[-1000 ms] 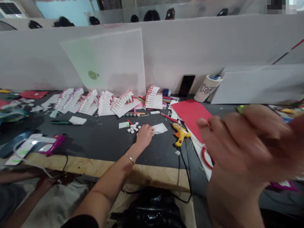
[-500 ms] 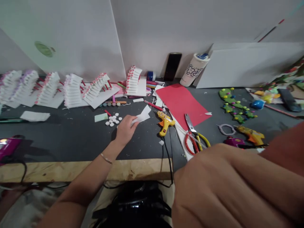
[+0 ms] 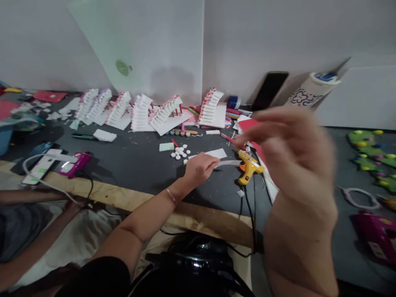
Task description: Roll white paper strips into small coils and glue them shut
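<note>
My left hand (image 3: pixel 199 167) rests on the dark table (image 3: pixel 139 165), fingers closed on a white paper piece (image 3: pixel 227 163) that sticks out to the right. A second white piece (image 3: pixel 213 154) lies just beyond it. Small white discs (image 3: pixel 181 152) sit just behind the hand. My right hand (image 3: pixel 291 154) is raised close to the camera, blurred, fingers bent and partly spread; nothing shows in it. A yellow glue gun (image 3: pixel 249 169) lies right of the left hand, partly hidden by my right hand.
Rows of white-and-red paper stacks (image 3: pixel 139 113) line the back wall. A phone (image 3: pixel 269 90) and a paper cup (image 3: pixel 312 93) lean there. Pink glue guns (image 3: pixel 74 163) (image 3: pixel 377 233) lie left and right. Another person's arm (image 3: pixel 34 243) is at the lower left. Green foam shapes (image 3: pixel 374 150) lie right.
The view swung back to the left. My right hand lifted from low in front of the camera to mid-frame. My left hand laid the white paper flatter on the table.
</note>
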Action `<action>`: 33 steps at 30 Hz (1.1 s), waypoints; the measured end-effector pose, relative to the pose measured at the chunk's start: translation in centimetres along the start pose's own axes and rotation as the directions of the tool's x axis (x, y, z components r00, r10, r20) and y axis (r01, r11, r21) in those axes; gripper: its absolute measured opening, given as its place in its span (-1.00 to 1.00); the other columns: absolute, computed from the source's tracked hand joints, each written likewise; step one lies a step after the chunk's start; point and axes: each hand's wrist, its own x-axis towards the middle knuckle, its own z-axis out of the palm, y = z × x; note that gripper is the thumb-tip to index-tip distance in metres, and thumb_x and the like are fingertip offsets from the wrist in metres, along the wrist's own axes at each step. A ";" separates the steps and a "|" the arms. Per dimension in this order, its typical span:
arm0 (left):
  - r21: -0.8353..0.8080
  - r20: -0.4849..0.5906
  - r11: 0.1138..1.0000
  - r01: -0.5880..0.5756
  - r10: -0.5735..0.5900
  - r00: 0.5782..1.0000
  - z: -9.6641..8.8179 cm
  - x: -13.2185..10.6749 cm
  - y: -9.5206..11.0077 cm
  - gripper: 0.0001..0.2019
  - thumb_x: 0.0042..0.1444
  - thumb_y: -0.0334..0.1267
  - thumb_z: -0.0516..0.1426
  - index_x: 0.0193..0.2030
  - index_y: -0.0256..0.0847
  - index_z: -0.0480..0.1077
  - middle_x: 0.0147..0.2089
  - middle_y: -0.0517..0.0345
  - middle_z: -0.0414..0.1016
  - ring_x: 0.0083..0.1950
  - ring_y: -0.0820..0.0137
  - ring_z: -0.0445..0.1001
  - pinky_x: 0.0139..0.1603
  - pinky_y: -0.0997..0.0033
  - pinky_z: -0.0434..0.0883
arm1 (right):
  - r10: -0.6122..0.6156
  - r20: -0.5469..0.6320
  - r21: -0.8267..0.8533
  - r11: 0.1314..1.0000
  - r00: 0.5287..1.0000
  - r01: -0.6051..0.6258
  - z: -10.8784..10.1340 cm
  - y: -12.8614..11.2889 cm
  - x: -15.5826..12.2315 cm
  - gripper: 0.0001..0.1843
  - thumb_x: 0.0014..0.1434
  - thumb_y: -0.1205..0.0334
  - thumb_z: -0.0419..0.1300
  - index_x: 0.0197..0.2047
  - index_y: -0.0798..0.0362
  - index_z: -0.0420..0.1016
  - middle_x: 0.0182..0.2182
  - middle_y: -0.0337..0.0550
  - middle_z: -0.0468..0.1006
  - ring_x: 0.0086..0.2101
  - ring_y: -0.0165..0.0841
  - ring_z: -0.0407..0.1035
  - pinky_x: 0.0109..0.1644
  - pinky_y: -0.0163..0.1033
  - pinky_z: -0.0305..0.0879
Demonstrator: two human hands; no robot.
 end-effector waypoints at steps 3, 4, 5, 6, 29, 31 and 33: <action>0.004 0.036 1.000 0.009 -0.009 0.999 -0.4 0.1 0.0 -0.75 0.33 -0.23 -0.01 -0.13 -0.19 0.49 -0.23 0.09 0.60 -0.17 0.38 0.49 -0.16 0.41 0.39 | -0.078 0.257 -0.391 0.903 0.963 0.178 0.0 4.1 1.5 -0.52 -0.07 0.18 0.42 -0.02 -0.10 0.52 -0.09 -0.12 0.60 -0.01 -0.06 0.44 0.09 0.08 0.34; -0.003 0.047 1.000 0.009 -0.009 0.999 -0.7 0.2 0.1 -0.75 0.33 -0.25 -0.01 -0.13 -0.19 0.49 -0.22 0.08 0.60 -0.17 0.37 0.49 -0.16 0.40 0.39 | -0.068 0.300 -0.526 0.820 0.951 0.224 -0.3 5.8 1.5 -0.54 -0.05 0.19 0.40 -0.02 -0.08 0.53 -0.07 -0.09 0.60 0.01 -0.02 0.42 0.12 0.12 0.30; -0.012 0.059 1.000 0.003 -0.003 0.998 -0.9 0.3 0.2 -0.76 0.33 -0.26 -0.01 -0.13 -0.20 0.49 -0.21 0.07 0.60 -0.16 0.37 0.50 -0.15 0.39 0.39 | -0.053 0.330 -0.608 0.751 0.943 0.255 -0.6 7.5 1.3 -0.58 -0.01 0.19 0.37 -0.02 -0.07 0.54 -0.08 -0.06 0.61 -0.01 -0.01 0.44 0.09 0.11 0.31; -0.021 0.074 1.000 -0.008 0.010 0.997 -1.1 0.3 0.4 -0.76 0.33 -0.25 -0.01 -0.13 -0.19 0.49 -0.20 0.08 0.61 -0.15 0.37 0.51 -0.13 0.38 0.39 | -0.024 0.350 -0.652 0.712 0.936 0.262 -1.1 9.0 0.9 -0.65 0.06 0.19 0.32 -0.03 -0.07 0.55 -0.11 -0.07 0.63 -0.07 -0.05 0.48 0.03 0.05 0.35; 0.206 -0.102 0.978 -0.032 0.054 0.993 -7.6 2.4 -0.8 -0.49 0.37 -0.04 -0.13 -0.58 -0.22 0.25 -0.66 0.24 0.22 -0.57 0.50 0.24 -0.49 0.45 0.04 | 0.028 -0.359 -0.518 0.826 0.933 -0.223 -3.7 13.0 -1.9 -0.58 0.14 -0.15 0.18 -0.27 0.06 0.59 -0.66 -0.27 0.41 -0.65 -0.43 0.24 -0.61 -0.34 0.13; 0.174 -0.101 0.985 -0.021 0.039 0.994 -6.7 5.2 -1.5 -0.52 0.38 -0.09 -0.13 -0.52 -0.22 0.32 -0.60 0.21 0.29 -0.51 0.47 0.29 -0.43 0.44 0.13 | 0.006 -0.374 -0.530 0.819 0.927 -0.219 -4.0 13.3 -2.0 -0.58 0.15 -0.14 0.18 -0.27 0.06 0.60 -0.61 -0.24 0.47 -0.61 -0.40 0.28 -0.56 -0.32 0.18; 0.153 -0.019 0.987 -0.047 0.050 0.999 -5.7 7.8 -2.6 -0.70 0.35 -0.18 -0.05 -0.30 -0.21 0.42 -0.41 0.13 0.45 -0.34 0.40 0.40 -0.30 0.40 0.24 | -0.018 -0.352 -0.566 0.800 0.936 -0.197 -4.3 13.8 -2.0 -0.60 0.15 -0.12 0.17 -0.25 0.05 0.60 -0.50 -0.17 0.56 -0.52 -0.34 0.38 -0.46 -0.29 0.27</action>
